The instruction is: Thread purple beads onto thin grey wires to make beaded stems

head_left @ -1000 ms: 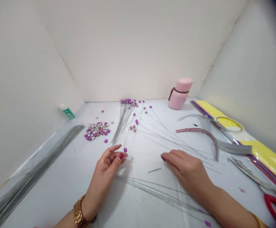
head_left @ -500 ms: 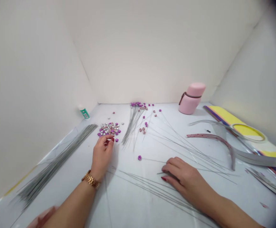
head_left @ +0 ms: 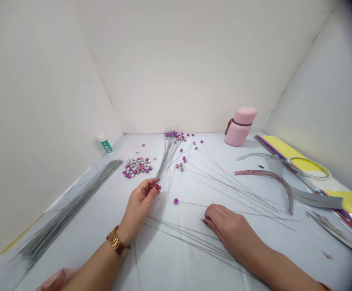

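Observation:
Between thumb and fingertips, my left hand [head_left: 141, 200] pinches a small purple star [head_left: 159, 186], held just right of a pile of purple, silver and pink stars [head_left: 138, 166]. My right hand [head_left: 227, 226] is closed low over the table, with the short tip of a grey wire [head_left: 202, 220] poking out at its fingertips. A purple star [head_left: 176, 201] on a thin wire lies between the hands. Several loose wires [head_left: 190, 238] run across the front of the table and pass under my right forearm.
A thick wire bundle [head_left: 69, 210] lies at the left, near a green-labelled tube [head_left: 106, 146]. Star-tipped wires [head_left: 168, 155] lie at the back. A pink bottle [head_left: 239, 127], paper strips [head_left: 266, 173], a tape roll [head_left: 309, 167] and yellow sheets [head_left: 345, 198] are at the right.
My left hand has moved right from the star pile and now holds a purple star. My right hand's fingers have drawn closer together. The view has shifted slightly.

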A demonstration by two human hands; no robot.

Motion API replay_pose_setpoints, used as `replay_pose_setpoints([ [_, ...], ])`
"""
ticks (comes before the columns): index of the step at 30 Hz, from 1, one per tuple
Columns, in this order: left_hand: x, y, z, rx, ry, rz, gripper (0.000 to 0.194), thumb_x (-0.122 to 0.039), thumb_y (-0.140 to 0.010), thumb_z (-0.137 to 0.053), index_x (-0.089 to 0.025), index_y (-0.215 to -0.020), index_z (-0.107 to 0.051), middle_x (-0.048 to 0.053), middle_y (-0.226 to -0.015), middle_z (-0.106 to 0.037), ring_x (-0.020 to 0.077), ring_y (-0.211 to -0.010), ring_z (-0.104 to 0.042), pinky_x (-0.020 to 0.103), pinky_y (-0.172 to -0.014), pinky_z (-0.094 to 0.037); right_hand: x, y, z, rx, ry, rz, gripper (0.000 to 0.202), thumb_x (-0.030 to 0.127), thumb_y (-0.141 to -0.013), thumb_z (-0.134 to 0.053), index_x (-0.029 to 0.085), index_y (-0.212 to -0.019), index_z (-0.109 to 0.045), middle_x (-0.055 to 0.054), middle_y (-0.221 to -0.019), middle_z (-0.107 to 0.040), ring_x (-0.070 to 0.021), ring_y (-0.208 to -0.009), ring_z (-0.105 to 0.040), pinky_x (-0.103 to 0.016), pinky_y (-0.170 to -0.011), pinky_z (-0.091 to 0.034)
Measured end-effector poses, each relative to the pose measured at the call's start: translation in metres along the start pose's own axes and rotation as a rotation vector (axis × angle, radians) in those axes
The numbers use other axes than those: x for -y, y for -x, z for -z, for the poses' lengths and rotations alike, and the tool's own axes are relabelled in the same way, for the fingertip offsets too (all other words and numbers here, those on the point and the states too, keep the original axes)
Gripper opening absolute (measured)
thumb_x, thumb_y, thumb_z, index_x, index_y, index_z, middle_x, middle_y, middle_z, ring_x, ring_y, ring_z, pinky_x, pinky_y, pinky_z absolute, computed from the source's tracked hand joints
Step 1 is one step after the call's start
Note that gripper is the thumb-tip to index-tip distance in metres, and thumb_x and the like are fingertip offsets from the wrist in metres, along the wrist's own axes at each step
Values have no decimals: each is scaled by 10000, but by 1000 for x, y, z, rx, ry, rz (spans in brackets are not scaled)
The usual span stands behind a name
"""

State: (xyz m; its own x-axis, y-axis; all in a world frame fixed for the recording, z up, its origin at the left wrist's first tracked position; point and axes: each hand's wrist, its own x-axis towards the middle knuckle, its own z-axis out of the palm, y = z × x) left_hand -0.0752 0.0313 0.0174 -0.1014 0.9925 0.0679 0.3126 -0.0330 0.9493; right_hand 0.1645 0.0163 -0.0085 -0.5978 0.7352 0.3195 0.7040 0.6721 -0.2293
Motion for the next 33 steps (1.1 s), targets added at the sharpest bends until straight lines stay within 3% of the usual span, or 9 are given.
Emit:
replay_pose_setpoints([
  [4, -16, 26, -25, 289, 566, 339, 198, -281, -770, -537, -141, -899, -593, 38, -790, -606, 101, -681, -531, 233, -713, -411, 5, 0, 3, 93, -80, -141, 167, 182, -879, -337, 185, -756, -449, 34, -562, -522, -102, -449, -481, -204, -451, -364],
  [7, -19, 37, -34, 390, 724, 454, 149, -241, -772, -549, -131, -866, -583, 36, -769, -598, 83, -650, -515, 224, -697, -407, 9, -3, 10, 202, -130, -232, 99, 174, -855, -398, 185, -788, -470, 14, -652, -572, -118, -527, -536, -218, -503, -395],
  [11, -16, 36, -33, 346, 721, 483, 146, -228, -774, -553, -135, -886, -569, 31, -773, -596, 78, -653, -511, 218, -705, -404, 10, -4, 22, 275, -179, -306, 76, 190, -837, -438, 193, -781, -489, 7, -718, -574, -126, -592, -538, -233, -549, -406],
  [17, -14, 32, -33, 338, 675, 511, 156, -241, -772, -551, -140, -889, -570, 30, -779, -594, 85, -662, -507, 226, -706, -404, 14, 1, 24, 372, -160, -145, 40, 165, -760, -557, 194, -763, -530, 10, -754, -566, -132, -651, -547, -228, -572, -403],
  [24, -15, 32, -35, 377, 590, 487, 147, -259, -775, -541, -153, -872, -575, 19, -768, -597, 96, -691, -513, 228, -721, -393, 20, -1, 20, 394, -142, -167, 96, 97, -786, -503, 166, -727, -535, -1, -725, -558, -125, -632, -542, -221, -563, -411],
  [33, -12, 31, -37, 435, 403, 390, 156, -272, -763, -540, -156, -860, -579, 19, -746, -597, 130, -724, -533, 245, -717, -401, 23, 7, 8, 336, 22, -38, 130, 88, -806, -437, 178, -753, -513, -6, -722, -530, -145, -589, -523, -246, -489, -362],
])
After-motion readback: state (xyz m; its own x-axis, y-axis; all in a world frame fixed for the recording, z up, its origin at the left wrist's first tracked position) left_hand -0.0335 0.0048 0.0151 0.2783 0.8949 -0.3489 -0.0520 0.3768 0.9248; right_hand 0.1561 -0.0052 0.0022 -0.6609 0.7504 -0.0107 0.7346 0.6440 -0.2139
